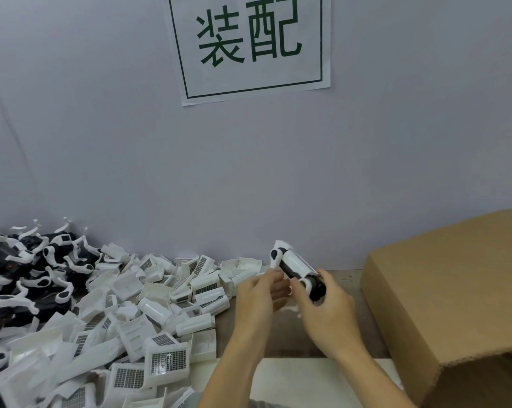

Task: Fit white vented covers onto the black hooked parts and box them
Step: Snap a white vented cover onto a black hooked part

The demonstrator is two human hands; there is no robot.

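My right hand (327,304) grips the lower black end of a black hooked part with a white cover (294,265), held tilted above the table with its white hook at the upper left. My left hand (259,293) is right beside it with curled fingers near the part's middle; whether it holds anything is hidden. A heap of loose white vented covers (149,313) fills the left of the table. Black hooked parts (28,269) with white hooks lie piled at the far left. The brown cardboard box (455,290) stands at the right.
A grey wall (249,172) closes off the back, with a white paper sign (249,45) bearing green characters. A strip of brown table (284,334) shows between the heap and the box, with a white sheet (307,381) near the front edge.
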